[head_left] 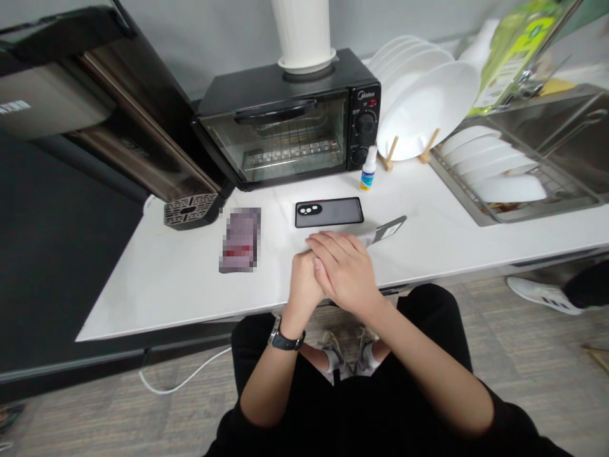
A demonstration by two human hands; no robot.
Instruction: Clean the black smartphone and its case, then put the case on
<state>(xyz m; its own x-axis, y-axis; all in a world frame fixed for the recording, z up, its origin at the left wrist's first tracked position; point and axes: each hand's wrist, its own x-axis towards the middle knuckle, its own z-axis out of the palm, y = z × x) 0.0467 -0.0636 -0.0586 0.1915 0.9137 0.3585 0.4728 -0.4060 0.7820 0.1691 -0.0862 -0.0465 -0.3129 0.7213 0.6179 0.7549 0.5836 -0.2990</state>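
Observation:
My left hand (304, 280), with a black-strapped watch on its wrist, is at the counter's front edge. Its fingers are hidden under my right hand (346, 266), which lies over them with its fingers together, clasping it. Whether anything is between the palms cannot be seen. Just beyond the hands lies a phone case (329, 212) with a black rim and a smoky back. A thin flat packet (391, 228) with a dark end and a pale label sticks out behind my right hand. A pixelated phone-shaped item (242, 240) lies to the left.
A small spray bottle (368, 169) stands before a black toaster oven (285, 136), which bears a white pot (304, 32). White plates (428, 108) stand in a wooden rack beside the sink (485, 212). A drink dispenser (143, 127) is at left. Someone's shoe (542, 294) shows at right.

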